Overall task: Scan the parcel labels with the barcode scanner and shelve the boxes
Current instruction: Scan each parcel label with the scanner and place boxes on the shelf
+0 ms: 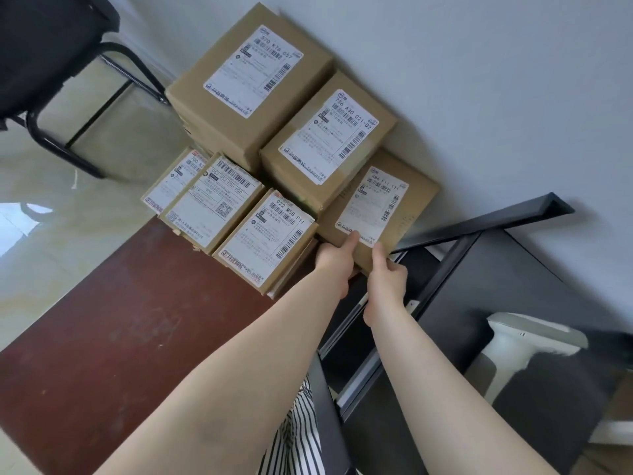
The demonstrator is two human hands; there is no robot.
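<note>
My left hand (334, 260) and right hand (388, 274) both grip near edge of brown box (404, 197), thumbs on top, fingers hidden under. Box sits by wall, beside stack of boxes (253, 97). Looks light, stiff, smooth cardboard. I hold both corners, keep flat. Scanner (513, 347) lies apart.
</note>
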